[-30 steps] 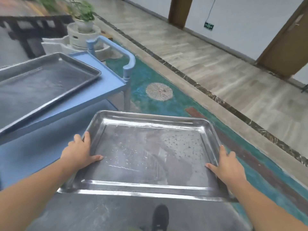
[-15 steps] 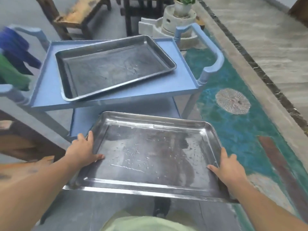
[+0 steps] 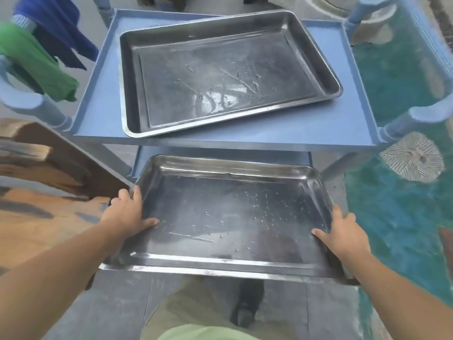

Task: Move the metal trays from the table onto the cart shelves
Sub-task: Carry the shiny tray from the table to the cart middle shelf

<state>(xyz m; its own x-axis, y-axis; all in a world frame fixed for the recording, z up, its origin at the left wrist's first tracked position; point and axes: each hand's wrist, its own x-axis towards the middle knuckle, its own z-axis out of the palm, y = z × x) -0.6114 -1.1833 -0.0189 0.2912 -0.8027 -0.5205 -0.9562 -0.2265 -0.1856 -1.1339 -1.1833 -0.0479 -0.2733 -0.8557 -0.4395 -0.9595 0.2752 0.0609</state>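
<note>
I hold a wet metal tray (image 3: 230,217) level in front of me, just below the front edge of the blue cart's top shelf (image 3: 98,94). My left hand (image 3: 127,214) grips its left rim, thumb inside the tray. My right hand (image 3: 343,234) grips the right rim the same way. A second metal tray (image 3: 220,77) lies slightly askew on the top shelf. Part of a lower blue shelf (image 3: 144,160) shows behind the held tray's far edge; most of it is hidden.
The cart has blue handles at left (image 3: 22,101) and right (image 3: 426,114). Green (image 3: 36,62) and blue (image 3: 58,28) cloths hang on the left handle. A wooden table edge (image 3: 49,163) is at left. A teal floor mat (image 3: 402,204) lies at right.
My view has swung left and down, so the cart now stands straight ahead and much closer. The held tray has come up to the cart's front. Both hands keep the same grip.
</note>
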